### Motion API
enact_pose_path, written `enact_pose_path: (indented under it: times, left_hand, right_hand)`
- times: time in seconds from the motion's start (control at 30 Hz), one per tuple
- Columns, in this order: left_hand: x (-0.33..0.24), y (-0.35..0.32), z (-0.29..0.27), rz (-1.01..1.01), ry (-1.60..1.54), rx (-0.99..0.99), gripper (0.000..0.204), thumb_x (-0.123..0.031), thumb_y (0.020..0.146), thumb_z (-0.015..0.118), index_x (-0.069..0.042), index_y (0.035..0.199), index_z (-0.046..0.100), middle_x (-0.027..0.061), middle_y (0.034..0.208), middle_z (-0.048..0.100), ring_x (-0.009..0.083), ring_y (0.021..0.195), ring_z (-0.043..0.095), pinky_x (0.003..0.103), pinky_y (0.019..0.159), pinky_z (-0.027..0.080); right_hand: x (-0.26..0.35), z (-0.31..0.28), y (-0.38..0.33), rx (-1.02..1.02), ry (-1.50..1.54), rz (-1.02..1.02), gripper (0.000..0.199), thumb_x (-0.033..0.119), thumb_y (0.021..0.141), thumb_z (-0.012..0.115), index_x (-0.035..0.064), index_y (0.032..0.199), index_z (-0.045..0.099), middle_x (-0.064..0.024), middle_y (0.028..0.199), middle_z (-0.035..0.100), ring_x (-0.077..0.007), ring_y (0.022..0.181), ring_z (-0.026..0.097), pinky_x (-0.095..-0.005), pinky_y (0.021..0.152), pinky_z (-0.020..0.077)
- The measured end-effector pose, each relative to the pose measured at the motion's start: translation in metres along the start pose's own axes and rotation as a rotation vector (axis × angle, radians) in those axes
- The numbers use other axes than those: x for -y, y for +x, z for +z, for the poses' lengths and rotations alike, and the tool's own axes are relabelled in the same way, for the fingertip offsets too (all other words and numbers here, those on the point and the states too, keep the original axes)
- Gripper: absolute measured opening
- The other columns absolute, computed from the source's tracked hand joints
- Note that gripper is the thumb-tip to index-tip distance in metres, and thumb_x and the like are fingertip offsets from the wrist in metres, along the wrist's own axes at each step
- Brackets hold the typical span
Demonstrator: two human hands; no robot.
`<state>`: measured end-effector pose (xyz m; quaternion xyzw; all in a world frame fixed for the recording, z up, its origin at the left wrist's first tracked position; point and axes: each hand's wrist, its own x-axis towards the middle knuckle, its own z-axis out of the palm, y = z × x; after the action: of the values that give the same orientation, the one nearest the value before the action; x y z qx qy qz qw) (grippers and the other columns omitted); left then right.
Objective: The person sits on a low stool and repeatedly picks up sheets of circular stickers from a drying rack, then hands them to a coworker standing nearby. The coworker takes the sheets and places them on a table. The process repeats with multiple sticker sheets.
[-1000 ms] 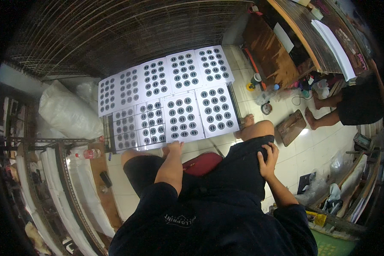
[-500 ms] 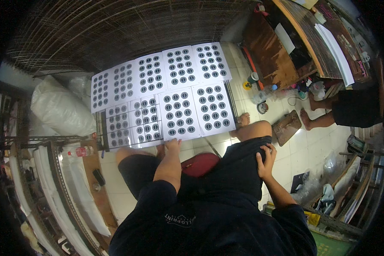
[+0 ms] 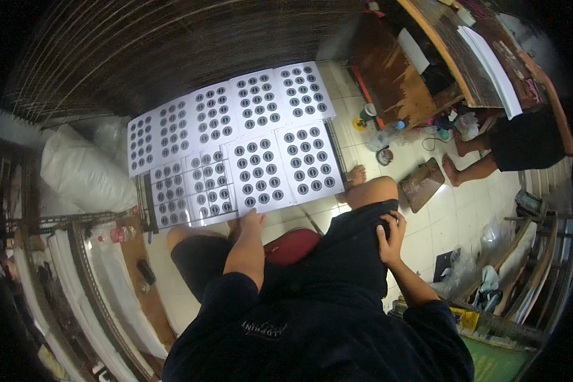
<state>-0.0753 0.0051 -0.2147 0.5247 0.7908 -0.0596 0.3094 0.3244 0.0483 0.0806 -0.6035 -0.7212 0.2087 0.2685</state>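
Observation:
White sheets printed with rows of black round marks (image 3: 256,169) lie in two rows on a wire drying rack (image 3: 144,202). Clear film or glossy sheets with thin lines seem to cover the two near-left sheets, which shine with reflections. At the rack's near edge, my left hand (image 3: 253,218) has its fingers curled against the rim, next to the corner of a sheet. The fingertips are partly hidden there. My right hand (image 3: 393,238) rests on my right thigh, fingers spread, holding nothing.
Raised wire racks (image 3: 172,44) hang beyond the sheets. A white plastic sack (image 3: 83,169) and a bottle (image 3: 119,235) are at left. A wooden bench (image 3: 455,54) stands far right, near another person's legs (image 3: 474,167). A red stool (image 3: 293,246) is between my legs.
The whole view has shifted slightly, so the rack and floor things sit a little further left. Both hands keep their places at the rack edge and on the thigh.

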Motion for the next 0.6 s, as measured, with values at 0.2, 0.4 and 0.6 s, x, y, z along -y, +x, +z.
enact_pose_path:
  times: [0.2, 0.4, 0.6]
  left_hand:
    - [-0.045, -0.037, -0.056, -0.881, -1.704, 0.022, 0.057, -0.039, 0.082, 0.055, -0.012, 0.129, 0.039, 0.0137, 0.117, 0.049, 0.0291, 0.107, 0.046, 0.045, 0.088, 0.04]
    - [0.027, 0.007, -0.044, -0.581, -1.805, 0.016, 0.066, -0.024, 0.076, 0.066, -0.017, 0.131, 0.031, 0.0059, 0.102, 0.053, 0.0217, 0.086, 0.051, 0.04, 0.071, 0.042]
    - [-0.029, -0.008, -0.089, -0.35, -1.685, -0.07, 0.058, -0.029, 0.079, 0.06, -0.016, 0.129, 0.035, 0.0035, 0.095, 0.052, 0.0181, 0.079, 0.051, 0.033, 0.063, 0.042]
  right_hand:
    - [-0.029, -0.006, 0.025, -0.077, 0.182, 0.079, 0.034, 0.024, 0.082, 0.058, 0.0038, 0.109, 0.055, -0.0136, 0.102, 0.054, -0.028, 0.1, 0.049, -0.0367, 0.089, 0.0364]
    - [-0.081, -0.11, 0.207, -0.613, 0.916, 0.403, 0.046, 0.047, 0.083, 0.056, 0.0109, 0.111, 0.05, -0.0028, 0.094, 0.054, -0.0158, 0.088, 0.052, -0.0284, 0.072, 0.0412]
    - [-0.094, -0.251, 0.293, -0.778, 1.708, 0.117, 0.104, 0.064, 0.076, 0.053, 0.0079, 0.141, -0.007, -0.0271, 0.139, 0.02, -0.0418, 0.123, 0.034, -0.0496, 0.101, 0.0314]
